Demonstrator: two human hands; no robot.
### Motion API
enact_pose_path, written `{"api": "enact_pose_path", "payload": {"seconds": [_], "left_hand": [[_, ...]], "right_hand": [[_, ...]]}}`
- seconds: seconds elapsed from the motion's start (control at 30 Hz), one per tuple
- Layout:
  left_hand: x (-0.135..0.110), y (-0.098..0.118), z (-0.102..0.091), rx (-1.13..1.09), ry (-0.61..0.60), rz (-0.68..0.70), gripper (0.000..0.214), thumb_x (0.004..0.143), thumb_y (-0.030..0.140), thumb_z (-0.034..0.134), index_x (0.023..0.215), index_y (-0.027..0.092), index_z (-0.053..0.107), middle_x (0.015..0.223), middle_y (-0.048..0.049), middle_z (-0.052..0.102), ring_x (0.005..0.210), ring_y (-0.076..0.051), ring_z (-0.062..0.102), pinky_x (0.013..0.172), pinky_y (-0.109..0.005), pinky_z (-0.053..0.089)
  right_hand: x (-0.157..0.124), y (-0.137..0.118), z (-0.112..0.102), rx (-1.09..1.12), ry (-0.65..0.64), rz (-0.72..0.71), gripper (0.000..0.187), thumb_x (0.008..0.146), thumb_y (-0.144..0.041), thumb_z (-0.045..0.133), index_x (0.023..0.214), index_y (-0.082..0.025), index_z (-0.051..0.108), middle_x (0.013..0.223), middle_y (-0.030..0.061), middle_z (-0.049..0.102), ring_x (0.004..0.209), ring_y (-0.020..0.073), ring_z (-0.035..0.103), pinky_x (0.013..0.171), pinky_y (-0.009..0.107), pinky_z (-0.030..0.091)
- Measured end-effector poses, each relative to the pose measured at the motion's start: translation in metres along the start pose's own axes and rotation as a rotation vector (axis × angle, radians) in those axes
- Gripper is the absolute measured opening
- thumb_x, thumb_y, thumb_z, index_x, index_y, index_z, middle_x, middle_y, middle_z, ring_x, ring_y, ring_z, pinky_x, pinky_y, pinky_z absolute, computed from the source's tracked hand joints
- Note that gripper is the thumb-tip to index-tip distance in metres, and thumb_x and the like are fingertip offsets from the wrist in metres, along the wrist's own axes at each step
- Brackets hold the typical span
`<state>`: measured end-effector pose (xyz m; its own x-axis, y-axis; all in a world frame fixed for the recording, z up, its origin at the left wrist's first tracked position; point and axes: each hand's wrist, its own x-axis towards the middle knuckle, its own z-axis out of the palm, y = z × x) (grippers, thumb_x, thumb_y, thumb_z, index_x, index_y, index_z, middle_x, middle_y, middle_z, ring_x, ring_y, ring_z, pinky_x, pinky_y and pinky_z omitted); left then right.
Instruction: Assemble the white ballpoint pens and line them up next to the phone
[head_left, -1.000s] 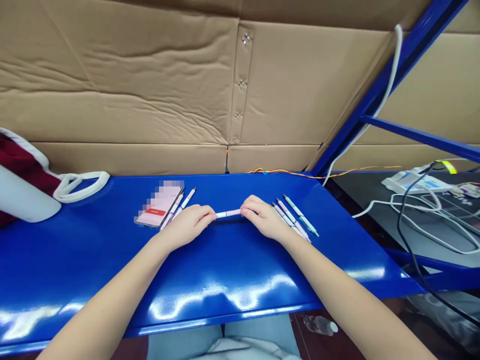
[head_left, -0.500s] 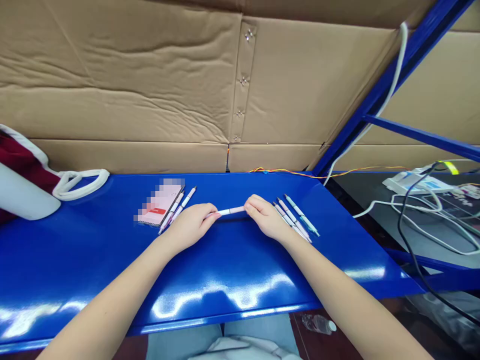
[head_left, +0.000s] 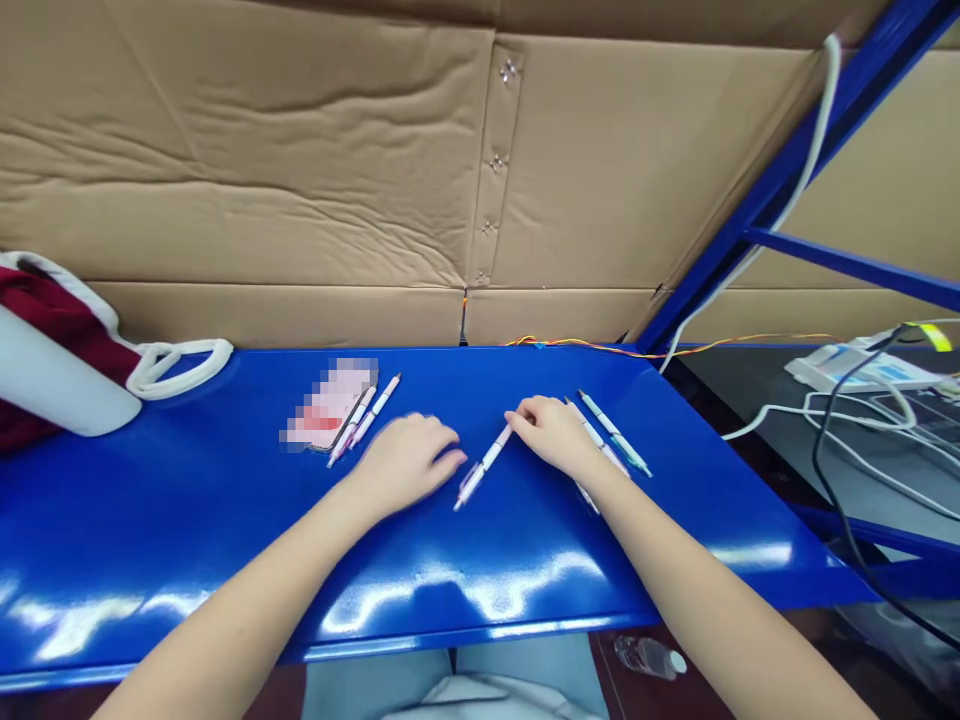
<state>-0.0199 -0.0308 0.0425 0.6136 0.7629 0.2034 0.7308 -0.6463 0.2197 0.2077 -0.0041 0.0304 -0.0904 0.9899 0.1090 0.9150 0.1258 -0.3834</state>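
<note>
On the blue shelf top [head_left: 187,500], my right hand [head_left: 553,432] pinches the far end of a white and pink pen [head_left: 482,468]. The pen slants down to the left, its tip close to the surface. My left hand [head_left: 409,460] lies palm down just left of the pen, fingers loosely stretched and holding nothing. A few more pens [head_left: 615,442] lie side by side under and beyond my right wrist. Two pens [head_left: 365,420] rest against a pink notebook [head_left: 326,415] to the left of my left hand.
A red and white bag [head_left: 52,370] with a loop handle sits at the far left. Cardboard [head_left: 300,180] lines the back. Blue frame bars [head_left: 787,170], cables and a power strip [head_left: 847,368] are on the right. A plastic bottle [head_left: 649,655] lies below the front edge.
My left hand let go of the pen it held level with the right. The right hand now holds it alone, swung down to a slant. The view shifted slightly to the left.
</note>
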Motion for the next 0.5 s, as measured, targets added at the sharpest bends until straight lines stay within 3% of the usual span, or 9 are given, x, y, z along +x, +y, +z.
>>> {"api": "enact_pose_path", "payload": {"seconds": [0.13,0.23,0.37,0.5], "left_hand": [[0.002,-0.053,-0.012,0.18,0.157,-0.306,0.03,0.087,0.039,0.045,0.088,0.017,0.065,0.089,-0.0087,0.065,0.086,-0.024,0.059,0.077,-0.035,0.045],[0.003,-0.075,-0.012,0.285,0.134,-0.413,0.029,0.084,0.041,0.048,0.09,0.018,0.065,0.093,-0.0094,0.065,0.091,-0.026,0.059,0.078,-0.036,0.045],[0.004,-0.079,-0.002,0.343,0.023,-0.469,0.032,0.082,0.042,0.048,0.093,0.017,0.065,0.092,-0.011,0.065,0.092,-0.028,0.059,0.077,-0.036,0.045],[0.006,-0.073,0.003,0.363,0.017,-0.478,0.029,0.083,0.037,0.047,0.085,0.016,0.065,0.09,-0.0124,0.065,0.087,-0.028,0.06,0.073,-0.036,0.045]], "right_hand": [[0.001,0.002,-0.004,-0.312,-0.008,-0.013,0.029,0.085,-0.036,0.044,0.066,-0.018,0.057,0.077,0.0068,0.062,0.077,0.0217,0.055,0.064,0.03,0.028],[-0.001,0.002,-0.004,-0.447,-0.016,-0.032,0.024,0.085,-0.036,0.048,0.076,-0.017,0.059,0.083,0.0092,0.063,0.08,0.0244,0.057,0.065,0.031,0.03],[-0.003,0.005,-0.002,-0.531,0.026,-0.056,0.025,0.086,-0.039,0.05,0.089,-0.015,0.057,0.09,0.0117,0.063,0.084,0.0267,0.058,0.068,0.033,0.032],[-0.003,0.009,-0.001,-0.547,0.054,-0.064,0.025,0.087,-0.037,0.052,0.095,-0.014,0.055,0.093,0.0128,0.063,0.086,0.0281,0.058,0.07,0.035,0.035]]}}
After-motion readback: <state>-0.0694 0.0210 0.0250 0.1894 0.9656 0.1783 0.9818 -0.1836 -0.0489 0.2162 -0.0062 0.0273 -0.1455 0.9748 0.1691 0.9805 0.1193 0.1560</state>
